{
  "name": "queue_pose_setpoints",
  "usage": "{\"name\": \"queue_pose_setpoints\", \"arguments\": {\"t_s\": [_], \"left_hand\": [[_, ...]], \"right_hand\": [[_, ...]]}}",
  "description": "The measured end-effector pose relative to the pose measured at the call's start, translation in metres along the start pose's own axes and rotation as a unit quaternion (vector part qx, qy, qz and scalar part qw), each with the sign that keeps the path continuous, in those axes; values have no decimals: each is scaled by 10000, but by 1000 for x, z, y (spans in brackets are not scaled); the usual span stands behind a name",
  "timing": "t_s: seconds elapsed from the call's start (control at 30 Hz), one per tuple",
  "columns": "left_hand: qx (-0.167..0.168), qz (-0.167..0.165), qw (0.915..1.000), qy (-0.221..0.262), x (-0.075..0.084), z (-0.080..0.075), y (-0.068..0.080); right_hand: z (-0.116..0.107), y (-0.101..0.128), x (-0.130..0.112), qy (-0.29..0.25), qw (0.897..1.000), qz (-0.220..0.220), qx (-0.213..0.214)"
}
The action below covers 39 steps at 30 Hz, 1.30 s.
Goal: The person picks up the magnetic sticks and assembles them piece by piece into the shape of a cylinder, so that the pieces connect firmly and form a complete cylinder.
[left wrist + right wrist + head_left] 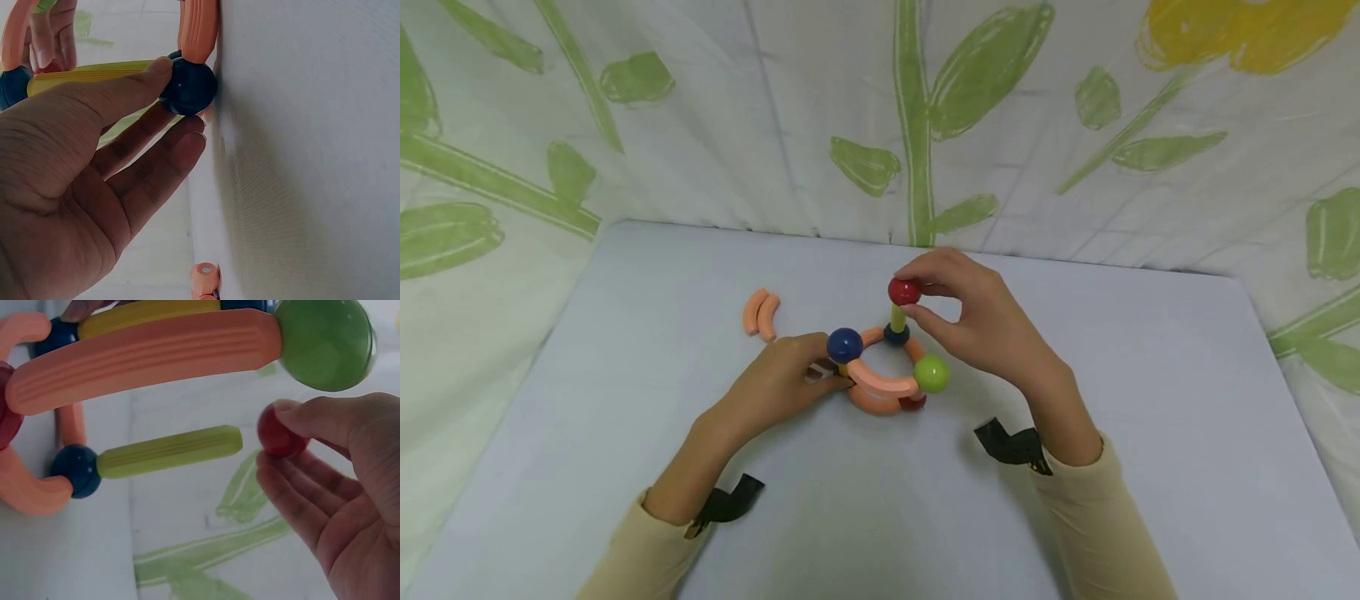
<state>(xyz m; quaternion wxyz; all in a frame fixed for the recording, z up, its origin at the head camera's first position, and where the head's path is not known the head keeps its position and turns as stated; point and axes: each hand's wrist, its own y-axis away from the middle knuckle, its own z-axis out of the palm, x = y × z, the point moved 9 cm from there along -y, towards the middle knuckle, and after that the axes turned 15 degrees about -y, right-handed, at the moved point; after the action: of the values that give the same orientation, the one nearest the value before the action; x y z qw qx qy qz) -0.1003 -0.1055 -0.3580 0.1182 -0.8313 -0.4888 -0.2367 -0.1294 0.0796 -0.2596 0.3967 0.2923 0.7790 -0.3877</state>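
Observation:
Between the right hand's (981, 317) thumb and fingers is a red ball (904, 291). In the right wrist view a small gap parts this ball from the tip of an upright yellow-green rod (172, 452). That rod stands on a dark blue ball (897, 334) at the back of a ring-shaped build. My left hand (775, 383) pinches a low blue ball (194, 87) at the ring's left, its thumb beside a yellow rod (94, 71). Along the front, a curved orange rod (882, 383) joins an upper blue ball (845, 345) to a green ball (932, 374). Another red ball (913, 402) sits below.
Two loose curved orange rods (768, 317) lie side by side on the white table (1150, 400), left of the build. A white cloth (760, 167) painted with green leaves hangs behind the table's back edge. Each wrist carries a black camera mount (1011, 446).

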Motion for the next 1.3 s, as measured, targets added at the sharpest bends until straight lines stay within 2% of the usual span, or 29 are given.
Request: {"name": "queue_pose_setpoints", "arguments": {"t_s": [0.17,0.87,1.3], "left_hand": [[14,49,10000,-22,1,0,0],[72,138,9995,-273,0,2,2],[-75,105,9993,-349,-3,4,2]], "right_hand": [[5,0,7,159,9994,153,-251],[3,2,9,261,9993,210,-193],[0,3,17,166,9988,393,-260]]}}
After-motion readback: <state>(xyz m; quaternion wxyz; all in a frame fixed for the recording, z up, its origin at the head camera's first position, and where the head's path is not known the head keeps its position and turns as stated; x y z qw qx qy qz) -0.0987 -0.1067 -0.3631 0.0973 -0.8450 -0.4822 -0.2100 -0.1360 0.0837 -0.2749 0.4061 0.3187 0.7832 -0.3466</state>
